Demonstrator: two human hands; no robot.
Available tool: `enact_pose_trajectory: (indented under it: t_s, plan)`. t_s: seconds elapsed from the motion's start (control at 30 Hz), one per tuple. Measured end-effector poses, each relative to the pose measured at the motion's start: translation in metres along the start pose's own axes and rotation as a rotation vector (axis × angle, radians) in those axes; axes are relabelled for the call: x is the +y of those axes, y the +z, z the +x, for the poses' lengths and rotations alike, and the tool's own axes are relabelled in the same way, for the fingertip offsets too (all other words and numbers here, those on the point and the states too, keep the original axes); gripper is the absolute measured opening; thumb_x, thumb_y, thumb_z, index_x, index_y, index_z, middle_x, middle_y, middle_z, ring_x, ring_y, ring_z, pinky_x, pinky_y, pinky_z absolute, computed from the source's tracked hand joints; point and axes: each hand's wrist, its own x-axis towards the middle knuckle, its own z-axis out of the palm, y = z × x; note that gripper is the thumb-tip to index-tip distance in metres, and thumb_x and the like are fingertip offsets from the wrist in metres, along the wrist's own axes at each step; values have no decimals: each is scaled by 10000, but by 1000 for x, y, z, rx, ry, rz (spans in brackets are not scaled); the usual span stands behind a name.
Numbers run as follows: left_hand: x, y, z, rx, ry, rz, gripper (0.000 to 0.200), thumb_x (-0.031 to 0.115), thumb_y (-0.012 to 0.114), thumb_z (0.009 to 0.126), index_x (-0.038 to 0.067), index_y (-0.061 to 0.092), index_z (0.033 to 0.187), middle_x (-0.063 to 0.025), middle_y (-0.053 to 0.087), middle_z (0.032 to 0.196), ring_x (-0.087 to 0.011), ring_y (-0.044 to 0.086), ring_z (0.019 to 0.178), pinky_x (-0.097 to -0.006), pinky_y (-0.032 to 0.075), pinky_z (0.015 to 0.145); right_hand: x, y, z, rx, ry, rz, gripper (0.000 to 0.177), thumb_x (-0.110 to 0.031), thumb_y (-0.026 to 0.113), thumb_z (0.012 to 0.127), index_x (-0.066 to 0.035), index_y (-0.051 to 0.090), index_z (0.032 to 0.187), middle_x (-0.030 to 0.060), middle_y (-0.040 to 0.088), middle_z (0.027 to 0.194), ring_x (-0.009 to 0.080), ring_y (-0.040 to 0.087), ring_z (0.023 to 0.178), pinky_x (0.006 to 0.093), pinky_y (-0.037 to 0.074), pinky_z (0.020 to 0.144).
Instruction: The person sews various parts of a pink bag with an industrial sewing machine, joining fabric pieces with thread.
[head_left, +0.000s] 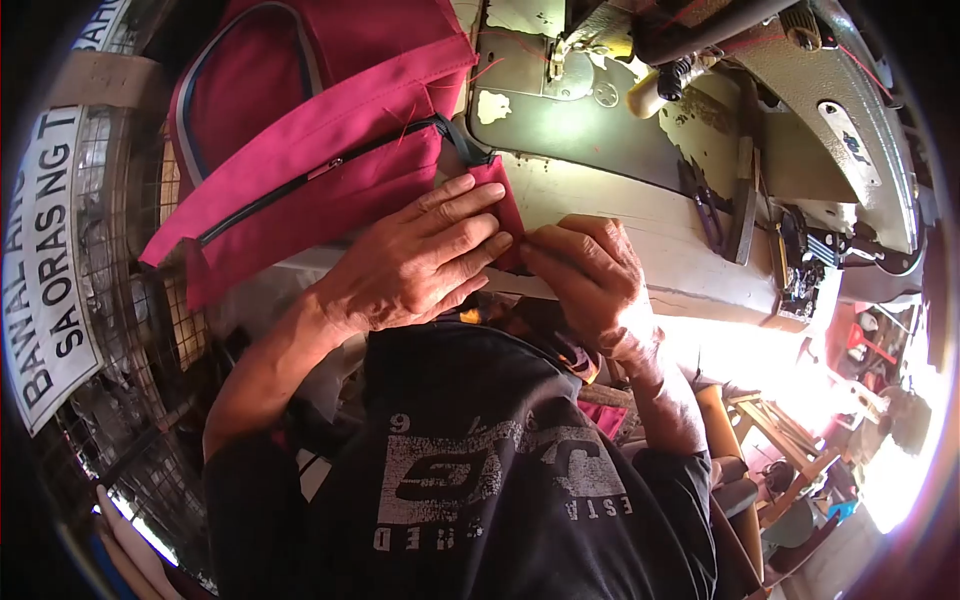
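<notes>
Red fabric point(300, 130) with a dark zipper point(290, 185) and striped trim spreads from the upper left to the table's front edge. My left hand point(415, 255) lies palm down on the fabric's right end, its fingers stretched out and slightly apart over a narrow red flap point(497, 195). Just to the right, my right hand point(590, 270) is closed in a pinch at the edge of that flap, with thumb and forefinger on the cloth. The pinched bit is mostly hidden by the fingers.
Behind the hands is a sewing machine, its metal bed point(580, 125) beyond the white table edge point(620, 205). Scissors point(708, 205) and a flat bar point(741, 215) lie to the right. A wire mesh with a lettered sign point(55, 270) stands at the left.
</notes>
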Motion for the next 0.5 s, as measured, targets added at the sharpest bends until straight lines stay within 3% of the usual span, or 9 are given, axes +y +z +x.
enact_pose_trajectory:
  t_s: [0.27, 0.5]
  plan:
    - [16, 7, -7, 59, -24, 158, 416, 144, 734, 847, 14, 700, 1240, -83, 615, 1253, -260, 595, 1165, -446, 490, 1026, 3, -8, 5, -57, -89, -59, 521, -186, 672, 652, 36, 716, 1121, 140, 658, 1170, 302, 636, 1064, 429, 523, 886]
    - [28, 12, -5, 84, -92, 192, 399, 110, 721, 827, -7, 698, 1207, -108, 628, 1192, -281, 611, 1134, -470, 506, 1017, 7, -9, 7, -60, -121, -42, 482, -167, 674, 646, 40, 719, 1078, 148, 660, 1164, 306, 641, 1064, 425, 533, 880]
